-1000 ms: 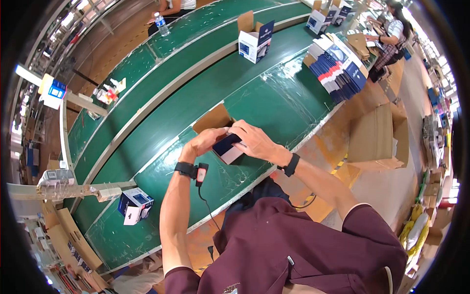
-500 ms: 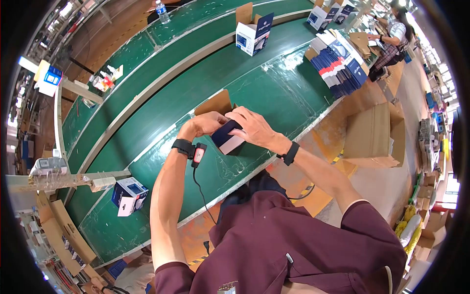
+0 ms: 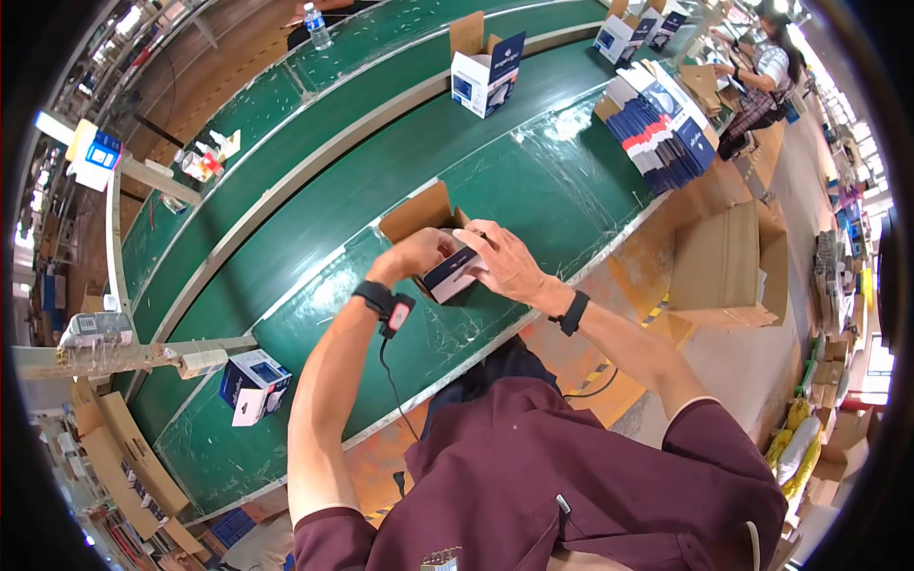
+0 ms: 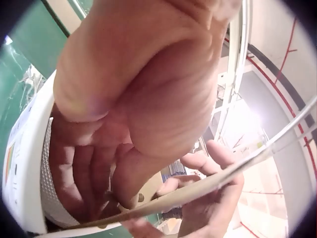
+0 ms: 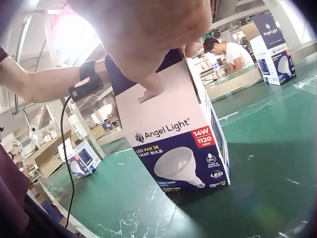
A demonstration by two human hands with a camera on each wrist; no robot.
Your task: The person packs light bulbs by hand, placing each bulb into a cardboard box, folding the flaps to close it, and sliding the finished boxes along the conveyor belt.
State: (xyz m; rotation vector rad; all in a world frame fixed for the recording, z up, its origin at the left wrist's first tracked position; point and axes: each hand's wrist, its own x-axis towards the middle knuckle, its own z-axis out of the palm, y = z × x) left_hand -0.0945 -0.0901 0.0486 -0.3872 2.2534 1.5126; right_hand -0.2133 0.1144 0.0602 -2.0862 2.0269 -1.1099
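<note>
On the green bench stands a white and navy light bulb box (image 3: pixel 447 282), with brown inner flaps raised at its back. The right hand (image 3: pixel 509 264) grips its upper front edge; in the right wrist view the thumb lies across the white panel (image 5: pixel 163 106) and the other fingers go over the top. The left hand (image 3: pixel 416 255) reaches into the box top. Seen from the left wrist, its fingers (image 4: pixel 81 173) extend down inside, beside a white mesh-textured surface (image 4: pixel 48 183). Whether they touch anything deeper is hidden.
Another open box (image 3: pixel 487 78) stands beyond, and a closed-looking one (image 3: pixel 255 385) sits left of the hands. Flattened cartons (image 3: pixel 657 128) are stacked at the right end. A large brown carton (image 3: pixel 719 262) is on the floor; a person (image 3: pixel 766 81) works at far right.
The left hand has gone from the box's edge further into its opening. The right hand has shifted slightly along the front edge, and the box has tilted a little.
</note>
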